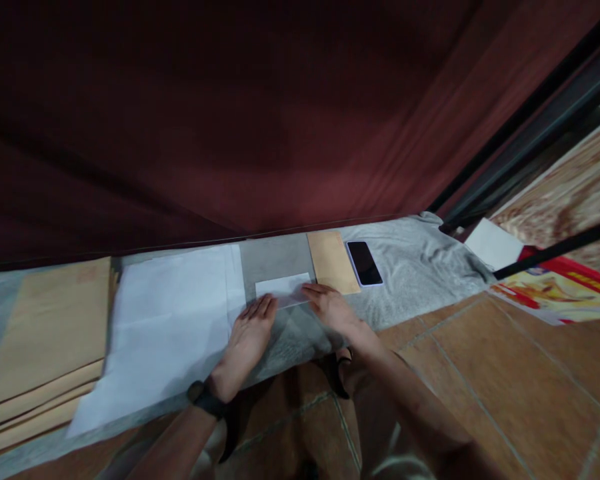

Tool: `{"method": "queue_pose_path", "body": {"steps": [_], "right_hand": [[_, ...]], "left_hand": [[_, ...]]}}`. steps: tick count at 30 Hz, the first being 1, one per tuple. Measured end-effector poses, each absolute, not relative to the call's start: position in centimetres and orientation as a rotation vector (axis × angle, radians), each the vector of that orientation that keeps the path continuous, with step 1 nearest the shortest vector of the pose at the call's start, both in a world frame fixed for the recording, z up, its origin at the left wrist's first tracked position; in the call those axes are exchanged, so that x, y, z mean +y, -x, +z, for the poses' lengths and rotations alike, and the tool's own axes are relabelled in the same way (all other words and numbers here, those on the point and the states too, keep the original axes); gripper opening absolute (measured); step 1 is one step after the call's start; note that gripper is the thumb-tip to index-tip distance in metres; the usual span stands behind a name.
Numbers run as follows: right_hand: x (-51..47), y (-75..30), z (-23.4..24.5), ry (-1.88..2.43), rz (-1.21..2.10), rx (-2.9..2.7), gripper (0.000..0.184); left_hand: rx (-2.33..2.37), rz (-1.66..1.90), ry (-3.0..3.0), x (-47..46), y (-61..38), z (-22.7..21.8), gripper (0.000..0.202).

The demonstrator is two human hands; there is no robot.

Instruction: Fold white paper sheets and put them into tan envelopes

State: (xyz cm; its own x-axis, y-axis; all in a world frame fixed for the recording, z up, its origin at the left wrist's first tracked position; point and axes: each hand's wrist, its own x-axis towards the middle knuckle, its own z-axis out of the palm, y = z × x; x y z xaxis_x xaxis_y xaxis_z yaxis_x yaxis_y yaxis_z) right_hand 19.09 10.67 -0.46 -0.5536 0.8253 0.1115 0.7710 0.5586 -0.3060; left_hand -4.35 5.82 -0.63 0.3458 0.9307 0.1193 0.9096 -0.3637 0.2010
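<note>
A small folded sheet of white paper (284,285) lies on the grey cloth in front of me. My left hand (253,325) presses flat on its left end, fingers stretched out side by side. On the right end rest the extended fingers of my right hand (333,310), palm down. Just beyond that hand is a single brown envelope (333,260), with a phone (364,263) in a pale case beside it, screen dark. Left of my hands spreads a stack of larger white sheets (175,313). The underside of the folded paper is hidden.
Several brown envelopes (55,320) are stacked at the far left. Grey cloth (410,267) covers the narrow surface, and a dark red curtain (280,133) hangs behind it. At right stand dark metal bars (530,120) and a red-and-yellow printed box (570,283) above the tiled floor (480,373).
</note>
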Motion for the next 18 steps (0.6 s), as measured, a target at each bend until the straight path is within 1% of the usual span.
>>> {"method": "queue_pose_path", "body": {"steps": [2, 5, 7, 9, 11, 14, 16, 18], "right_hand": [[11.3, -19.4, -0.3, 1.416, 0.385, -2.364, 0.05], [12.4, -19.4, -0.5, 1.423, 0.571, -1.983, 0.049], [13.1, -19.0, -0.8, 1.372, 0.722, -1.754, 0.049], [13.4, -18.4, -1.2, 1.342, 0.865, -1.572, 0.053], [13.3, -17.5, -1.4, 1.32, 1.026, -1.451, 0.056], [12.5, -16.0, -1.6, 1.248, 1.298, -1.355, 0.056], [11.8, -15.2, -1.6, 1.185, 1.43, -1.317, 0.052], [11.4, -14.6, -1.7, 1.171, 1.457, -1.309, 0.042]], "left_hand": [[1.791, 0.465, -2.402, 5.8, 4.5, -0.1, 0.052], [1.919, 0.76, -2.085, 6.2, 4.8, 0.5, 0.039], [1.892, 0.993, -1.811, 6.6, 4.9, 0.9, 0.029], [1.762, 1.216, -1.513, 7.0, 4.8, 1.1, 0.026], [1.579, 1.36, -1.186, 7.3, 4.4, 1.2, 0.028], [1.331, 1.408, -0.791, 7.3, 3.3, 0.9, 0.041], [1.246, 1.392, -0.676, 7.1, 2.6, 0.6, 0.047], [1.218, 1.373, -0.65, 6.8, 2.2, 0.2, 0.049]]}}
